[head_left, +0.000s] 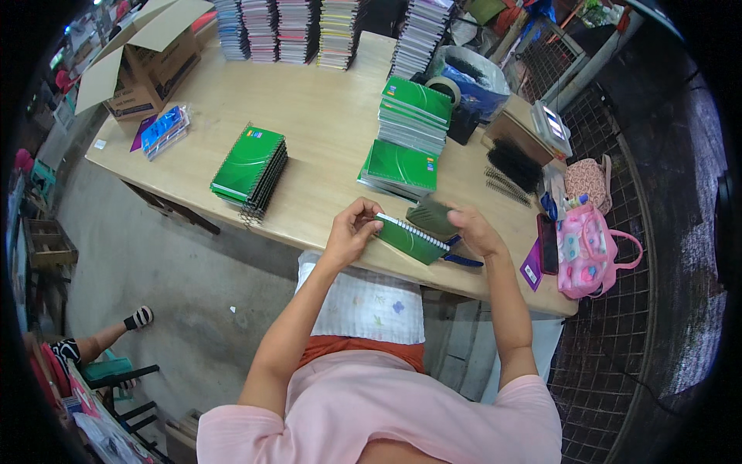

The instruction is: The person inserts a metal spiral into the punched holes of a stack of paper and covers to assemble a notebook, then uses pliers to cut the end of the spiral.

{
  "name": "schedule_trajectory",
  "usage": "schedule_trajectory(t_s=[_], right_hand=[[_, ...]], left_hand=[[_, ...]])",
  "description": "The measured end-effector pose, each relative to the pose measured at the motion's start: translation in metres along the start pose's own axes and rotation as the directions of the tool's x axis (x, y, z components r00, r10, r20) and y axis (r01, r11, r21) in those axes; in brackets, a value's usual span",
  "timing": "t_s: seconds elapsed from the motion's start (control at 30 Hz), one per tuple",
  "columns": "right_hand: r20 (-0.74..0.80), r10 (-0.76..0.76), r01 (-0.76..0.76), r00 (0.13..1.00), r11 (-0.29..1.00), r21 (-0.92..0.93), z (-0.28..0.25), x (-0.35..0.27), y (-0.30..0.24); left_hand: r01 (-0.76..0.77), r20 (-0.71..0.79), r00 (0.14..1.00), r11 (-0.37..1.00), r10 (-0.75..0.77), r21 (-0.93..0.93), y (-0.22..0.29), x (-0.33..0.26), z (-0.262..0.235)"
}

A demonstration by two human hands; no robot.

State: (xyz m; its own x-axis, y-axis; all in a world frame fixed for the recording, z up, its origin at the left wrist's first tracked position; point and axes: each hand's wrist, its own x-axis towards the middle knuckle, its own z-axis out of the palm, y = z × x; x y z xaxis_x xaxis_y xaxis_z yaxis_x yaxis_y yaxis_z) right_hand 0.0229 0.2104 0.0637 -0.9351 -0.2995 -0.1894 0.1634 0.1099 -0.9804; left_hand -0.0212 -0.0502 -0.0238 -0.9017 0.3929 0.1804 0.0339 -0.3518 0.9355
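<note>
A green notebook [412, 241] lies at the table's near edge, its row of binding holes or coils turned upward. My left hand [354, 232] pinches its left end between thumb and fingers. My right hand [473, 230] grips a dark green, blurred flap [433, 217] at the notebook's far side; whether this is its other cover or a separate sheet, I cannot tell. Blue-handled pliers [464, 261] lie partly hidden beside the notebook's right end. A pile of green spiral notebooks [249, 166] sits to the left, and more green notebooks [402, 165] are stacked just beyond my hands.
Tall notebook stacks [278, 31] line the far edge. An open cardboard box [151, 73] and a blue packet [165, 131] are at left. On the right are black wire coils [514, 166], a phone [547, 243], a pink bag [586, 251] and a blue bin [475, 77].
</note>
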Motion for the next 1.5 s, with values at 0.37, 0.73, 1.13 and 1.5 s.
schedule_trajectory(t_s=[0.37,0.73,1.13,1.5], right_hand=[[-0.044,0.024,-0.033,0.999,0.976,-0.217,0.009,0.018,0.006],[-0.409,-0.367,0.093,0.835,0.828,-0.553,-0.031,-0.023,-0.001],[-0.063,-0.381,0.025,0.923,0.221,-0.975,-0.007,-0.066,0.057],[0.097,-0.731,0.15,0.675,0.008,-0.989,0.022,-0.045,-0.055]], left_hand=[[-0.046,0.029,0.998,0.993,0.049,-0.105,-0.011,0.007,0.003],[-0.001,-0.031,1.0,0.994,-0.002,-0.11,0.01,-0.008,-0.007],[-0.023,-0.151,0.988,0.997,0.011,-0.077,0.032,-0.014,0.003],[0.027,-0.164,0.986,0.992,-0.006,0.122,0.048,-0.017,0.015]])
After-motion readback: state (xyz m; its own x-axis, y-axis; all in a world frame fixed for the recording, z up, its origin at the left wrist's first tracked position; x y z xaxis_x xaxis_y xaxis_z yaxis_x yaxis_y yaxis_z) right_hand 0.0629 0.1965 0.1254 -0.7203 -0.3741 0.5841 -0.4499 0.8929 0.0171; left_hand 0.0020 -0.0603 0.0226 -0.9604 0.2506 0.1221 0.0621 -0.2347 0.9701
